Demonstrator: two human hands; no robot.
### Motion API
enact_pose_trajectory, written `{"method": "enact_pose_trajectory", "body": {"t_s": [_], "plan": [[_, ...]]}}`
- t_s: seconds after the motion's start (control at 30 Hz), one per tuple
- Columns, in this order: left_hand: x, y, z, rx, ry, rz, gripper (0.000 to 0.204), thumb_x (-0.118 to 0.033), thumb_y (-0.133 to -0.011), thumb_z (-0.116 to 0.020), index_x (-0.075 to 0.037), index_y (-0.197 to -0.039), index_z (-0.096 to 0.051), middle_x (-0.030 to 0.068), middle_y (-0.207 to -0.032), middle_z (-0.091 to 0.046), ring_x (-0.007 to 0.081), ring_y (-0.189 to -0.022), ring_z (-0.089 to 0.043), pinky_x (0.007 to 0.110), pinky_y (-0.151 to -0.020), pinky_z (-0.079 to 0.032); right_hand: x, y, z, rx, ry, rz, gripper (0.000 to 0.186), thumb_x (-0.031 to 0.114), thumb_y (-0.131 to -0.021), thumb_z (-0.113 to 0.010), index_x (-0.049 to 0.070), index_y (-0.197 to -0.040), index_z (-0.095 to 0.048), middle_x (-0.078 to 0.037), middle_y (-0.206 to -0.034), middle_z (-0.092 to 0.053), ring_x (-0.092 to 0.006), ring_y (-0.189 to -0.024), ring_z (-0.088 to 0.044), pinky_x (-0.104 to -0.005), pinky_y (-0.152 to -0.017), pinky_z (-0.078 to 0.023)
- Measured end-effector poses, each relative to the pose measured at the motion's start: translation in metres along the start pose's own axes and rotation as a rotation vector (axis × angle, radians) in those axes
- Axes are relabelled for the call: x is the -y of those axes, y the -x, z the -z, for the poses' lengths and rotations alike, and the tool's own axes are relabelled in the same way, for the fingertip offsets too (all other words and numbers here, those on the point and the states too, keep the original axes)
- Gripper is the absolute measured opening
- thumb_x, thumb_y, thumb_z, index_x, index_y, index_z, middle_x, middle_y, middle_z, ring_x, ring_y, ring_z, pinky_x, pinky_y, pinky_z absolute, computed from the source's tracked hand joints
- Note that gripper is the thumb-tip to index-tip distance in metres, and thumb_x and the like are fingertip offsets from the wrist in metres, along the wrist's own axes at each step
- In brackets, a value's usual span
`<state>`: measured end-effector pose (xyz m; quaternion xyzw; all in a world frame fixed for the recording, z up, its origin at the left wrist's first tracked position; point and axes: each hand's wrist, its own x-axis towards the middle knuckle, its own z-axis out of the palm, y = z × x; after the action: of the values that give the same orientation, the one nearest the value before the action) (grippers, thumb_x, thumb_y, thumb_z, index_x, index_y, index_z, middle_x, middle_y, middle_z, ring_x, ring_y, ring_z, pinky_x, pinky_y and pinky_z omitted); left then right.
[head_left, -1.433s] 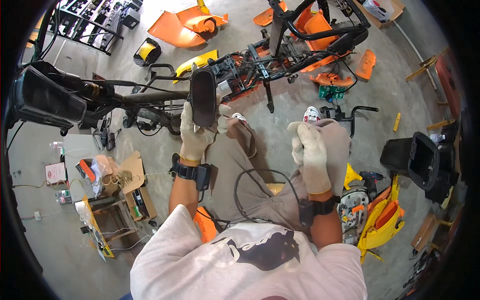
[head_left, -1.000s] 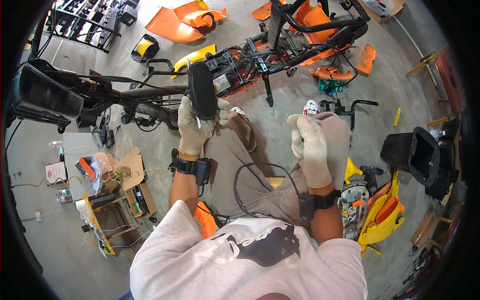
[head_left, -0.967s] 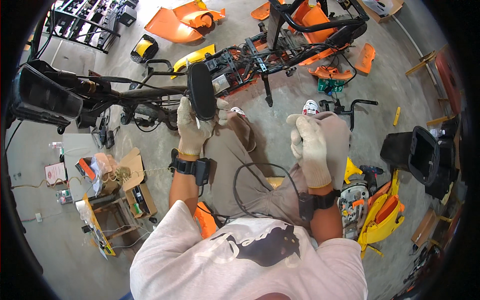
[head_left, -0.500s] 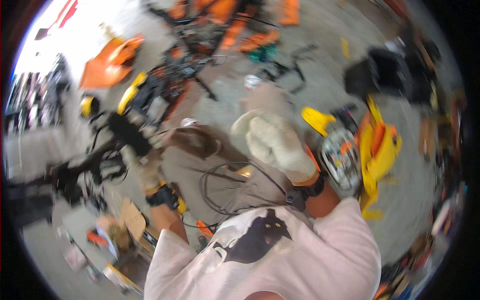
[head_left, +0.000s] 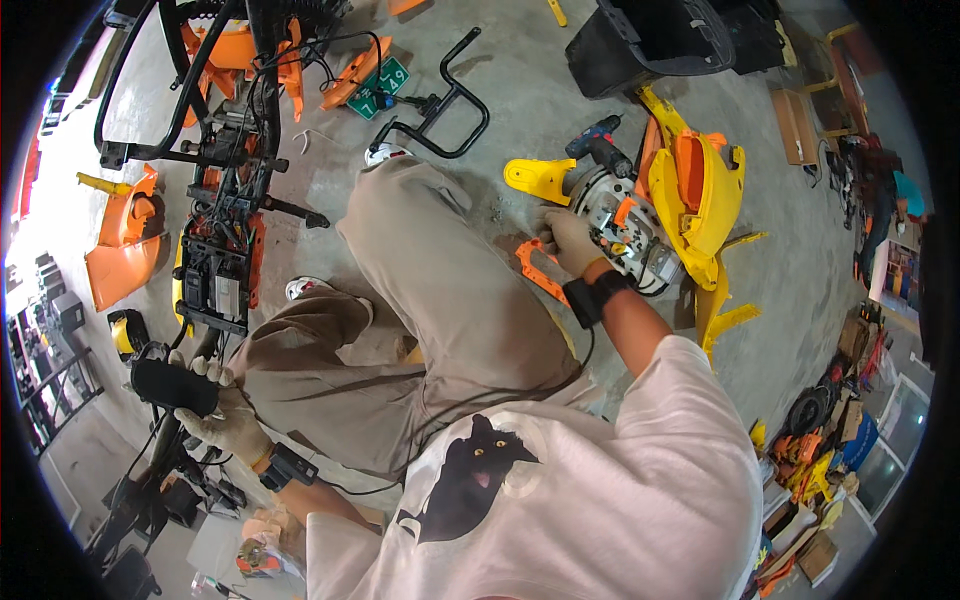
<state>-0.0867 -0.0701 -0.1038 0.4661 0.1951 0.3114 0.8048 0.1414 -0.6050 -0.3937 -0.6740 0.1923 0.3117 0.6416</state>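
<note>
My left hand (head_left: 222, 412), in a pale work glove, grips a black oblong part with rounded ends (head_left: 174, 388). Its fingers wrap over the part's edge beside a dark metal frame (head_left: 158, 470). Also gloved, my right hand (head_left: 572, 240) is at the left rim of a round metal tray (head_left: 657, 268) of small parts. Those fingers are bent, and whatever they may hold is hidden. An orange plastic bracket (head_left: 540, 272) lies just below that hand. Behind the tray rests a cordless drill (head_left: 602, 146), next to a yellow plastic piece (head_left: 540, 180).
A stripped vehicle frame (head_left: 225, 215) with wiring stands ahead on the left. Yellow body panels (head_left: 698, 190) lie right of the tray. Farther off are a black bin (head_left: 640, 50), a bent black tube bracket (head_left: 450, 115) and an orange panel (head_left: 125, 245). Assorted parts (head_left: 810, 460) line the right side.
My right hand has moved from in front of me, over my legs, out to the metal tray. The left hand still grips the black part, now lower and farther left. My view has turned.
</note>
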Motion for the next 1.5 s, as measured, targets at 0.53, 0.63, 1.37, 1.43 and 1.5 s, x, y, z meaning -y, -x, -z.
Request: {"method": "enact_pose_trajectory", "body": {"t_s": [0.53, 0.63, 1.37, 1.43, 1.5], "plan": [[-0.006, 0.003, -0.004, -0.197, -0.087, 0.007, 0.088, -0.044, -0.086, -0.073, -0.001, -0.150, -0.031, 0.0102, -0.112, -0.050, 0.0200, -0.093, -0.051, 0.033, -0.080, -0.047, -0.005, -0.153, -0.062, -0.599, 1.117, -0.203, 0.030, 0.026, -0.092, -0.053, 0.005, -0.104, -0.071, -0.020, -0.108, -0.071, -0.0338, -0.097, -0.070, -0.0444, -0.087, -0.055], [-0.002, -0.001, -0.013, -0.208, -0.115, -0.002, 0.086, -0.043, -0.087, -0.073, -0.002, -0.150, -0.032, 0.0094, -0.111, -0.050, 0.0197, -0.092, -0.050, 0.032, -0.079, -0.046, -0.007, -0.154, -0.055, -0.628, 1.245, -0.218, 0.029, 0.023, -0.095, -0.050, 0.005, -0.105, -0.070, -0.017, -0.104, -0.073, -0.0333, -0.093, -0.072, -0.0435, -0.078, -0.059], [0.003, -0.014, -0.011, -0.219, -0.009, -0.011, 0.091, -0.044, -0.086, -0.074, -0.001, -0.152, -0.029, 0.0075, -0.107, -0.045, 0.0178, -0.089, -0.043, 0.031, -0.073, -0.040, -0.026, -0.180, -0.032, -0.703, 1.231, -0.251, 0.032, 0.025, -0.093, -0.052, 0.003, -0.099, -0.073, -0.021, -0.100, -0.072, -0.0336, -0.095, -0.071, -0.0440, -0.083, -0.057], [0.002, -0.013, -0.010, -0.216, 0.007, -0.020, 0.092, -0.042, -0.086, -0.075, 0.000, -0.152, -0.028, 0.0076, -0.107, -0.045, 0.0180, -0.089, -0.042, 0.031, -0.074, -0.041, -0.028, -0.186, -0.039, -0.699, 1.284, -0.199, 0.033, 0.028, -0.093, -0.054, 0.003, -0.098, -0.074, -0.020, -0.102, -0.072, -0.0312, -0.096, -0.071, -0.0430, -0.083, -0.057], [0.001, -0.012, -0.009, -0.190, 0.001, -0.016, 0.092, -0.041, -0.086, -0.076, 0.000, -0.152, -0.027, 0.0079, -0.108, -0.044, 0.0183, -0.089, -0.042, 0.032, -0.074, -0.041, -0.028, -0.187, -0.042, -0.712, 1.251, -0.258, 0.033, 0.029, -0.092, -0.055, 0.003, -0.098, -0.074, -0.019, -0.103, -0.073, -0.0302, -0.097, -0.071, -0.0427, -0.084, -0.056]]}}
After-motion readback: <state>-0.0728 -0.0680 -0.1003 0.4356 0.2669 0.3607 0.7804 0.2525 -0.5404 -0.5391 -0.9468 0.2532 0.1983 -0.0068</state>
